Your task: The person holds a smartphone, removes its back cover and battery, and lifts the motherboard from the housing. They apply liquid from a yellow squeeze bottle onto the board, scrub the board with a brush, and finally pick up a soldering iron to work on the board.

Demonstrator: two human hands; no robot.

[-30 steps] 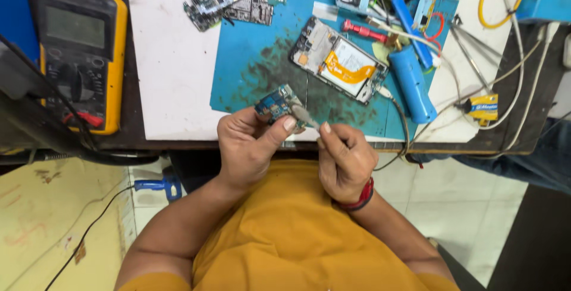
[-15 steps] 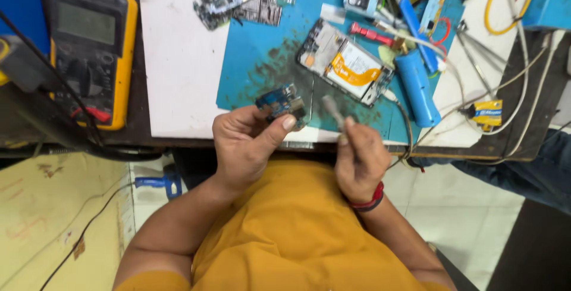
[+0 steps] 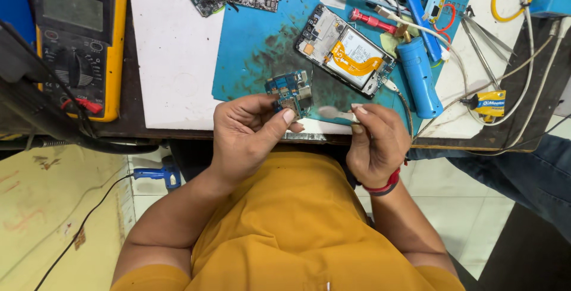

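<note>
The left hand (image 3: 247, 133) pinches a small blue circuit board (image 3: 289, 91) between thumb and fingers, just over the near edge of the blue mat (image 3: 250, 59). The right hand (image 3: 375, 142) is closed on a thin pale tool (image 3: 333, 112) whose tip sits just beside the board. Behind them lie 1 open phone (image 3: 345, 53), a blue tube (image 3: 418, 77), and a yellow meter (image 3: 77, 41) far to the left, and nothing blocks the board.

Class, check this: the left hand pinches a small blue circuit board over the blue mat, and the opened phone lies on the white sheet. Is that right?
Not quite. In the head view, the left hand does pinch the circuit board, but the opened phone lies on the blue mat, not the white sheet.
</note>
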